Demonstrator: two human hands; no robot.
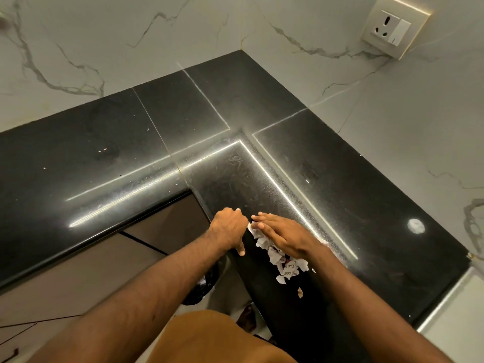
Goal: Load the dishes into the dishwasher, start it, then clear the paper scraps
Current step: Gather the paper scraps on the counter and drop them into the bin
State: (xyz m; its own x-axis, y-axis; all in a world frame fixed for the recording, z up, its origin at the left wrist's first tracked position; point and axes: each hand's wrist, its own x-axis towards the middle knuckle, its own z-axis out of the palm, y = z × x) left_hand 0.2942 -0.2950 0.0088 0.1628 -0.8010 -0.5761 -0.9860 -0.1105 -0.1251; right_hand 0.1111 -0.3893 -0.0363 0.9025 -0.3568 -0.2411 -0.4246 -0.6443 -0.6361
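Torn white paper scraps [277,258] with some print lie in a loose pile on the black stone counter [366,205], close to its inner edge. My right hand [282,235] lies flat over the pile with straight fingers, pressing on the scraps. My left hand [229,229] sits at the counter's edge just left of the pile, fingers curled into a cup and thumb pointing down over the edge. Whether it holds any scraps is hidden. No dishes or dishwasher are in view.
The counter runs in an L along marble walls. A wall socket [390,28] sits at the upper right. Below the counter edge, under my left forearm, is a dark bin bag [203,286] with something white in it. Brown cabinet fronts [157,231] fill the inner corner.
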